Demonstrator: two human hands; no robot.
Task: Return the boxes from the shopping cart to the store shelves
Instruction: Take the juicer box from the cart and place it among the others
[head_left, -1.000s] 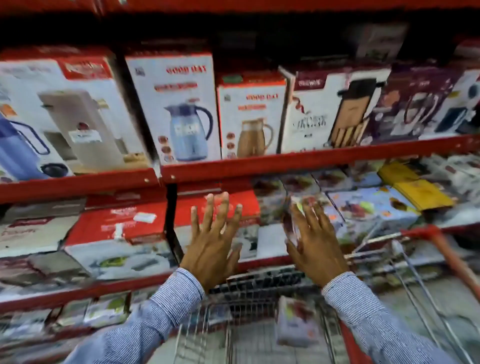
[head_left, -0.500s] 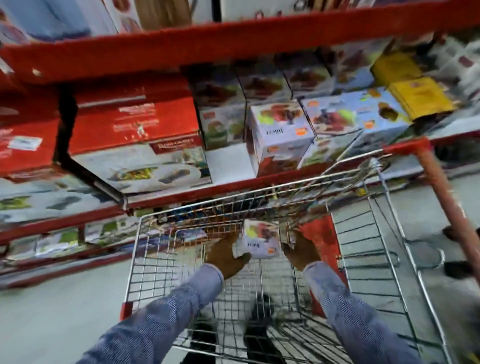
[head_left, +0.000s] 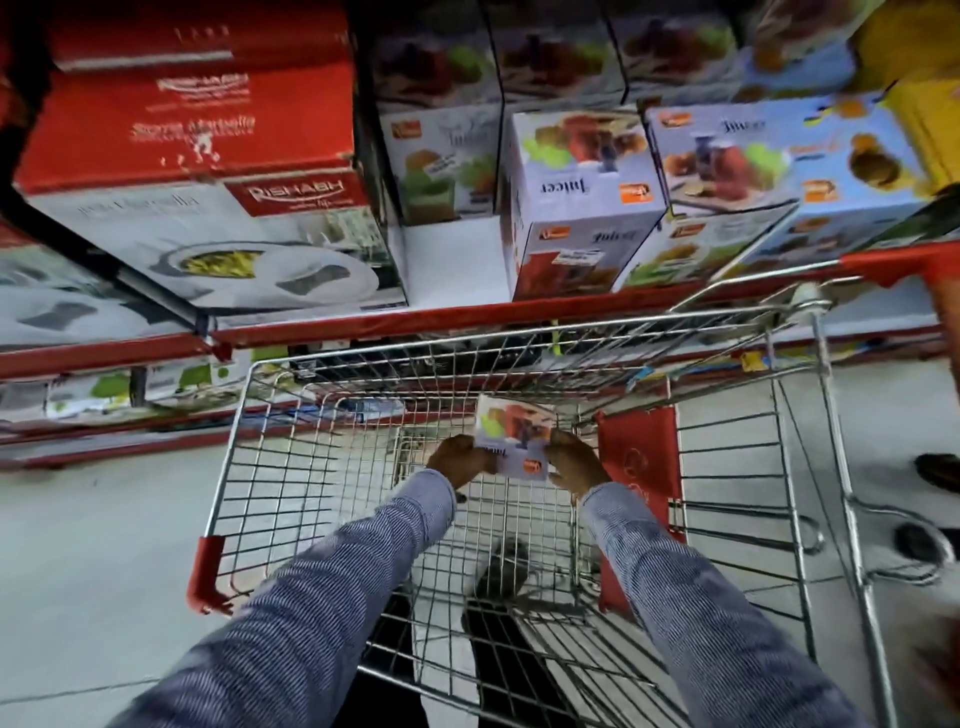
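Observation:
A small white juicer box (head_left: 511, 434) printed with fruit is inside the wire shopping cart (head_left: 244, 415), near its far end. My left hand (head_left: 460, 460) grips the box's left side and my right hand (head_left: 574, 462) grips its right side. Both arms in striped blue sleeves reach down into the cart. On the red store shelf (head_left: 467, 314) just beyond the cart stands a matching juicer box (head_left: 582, 208), with a bare white gap (head_left: 452, 265) to its left.
More juicer boxes (head_left: 779, 150) fill the shelf at right and behind. Large red dinner-set boxes (head_left: 197, 171) sit at left. The cart's red handle (head_left: 883, 262) is at right and a red flap (head_left: 639, 457) hangs inside. Grey floor lies to the left.
My hands left the shelf and dropped into the cart, closing on the small juicer box. The view tilted down toward the cart and drew closer.

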